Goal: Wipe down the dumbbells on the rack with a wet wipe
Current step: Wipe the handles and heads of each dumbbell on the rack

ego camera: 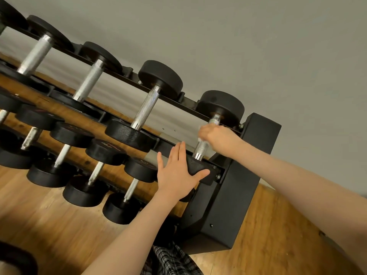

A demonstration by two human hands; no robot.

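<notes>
A black steel rack [228, 195] of dumbbells runs off the left edge of a steeply tilted view, its farthest weights cropped at the top-left corner and the lower tier's end plates overlapping so that several handles show only in part. Along the top tier, left to right, round matte-black rubber heads flank knurled chrome handles, the third dumbbell [147, 108] showing a pebbled near head. Below, the lower-tier dumbbells [95, 171] have duller, whitish handles; markings on their heads are too blurred to read. The left hand [176, 173] lies flat and spread, fingers straight, pressed on the near head of the end dumbbell [220, 104], thumb hooked under its edge, so most of that head is hidden. Just right and above, the right hand [218, 136] is curled round the same dumbbell's handle with a wet wipe [199, 138] bunched inside the fist; only white scraps of it show at the knuckles, and the fingers themselves are hidden behind the back of the hand. Knurled chrome shows on both sides of the fist. The rack's boxy black end panel stands on a warm wood-plank floor [278, 225] before a plain grey wall [258, 46]. Plaid fabric [170, 259] is cut off at the bottom edge.
</notes>
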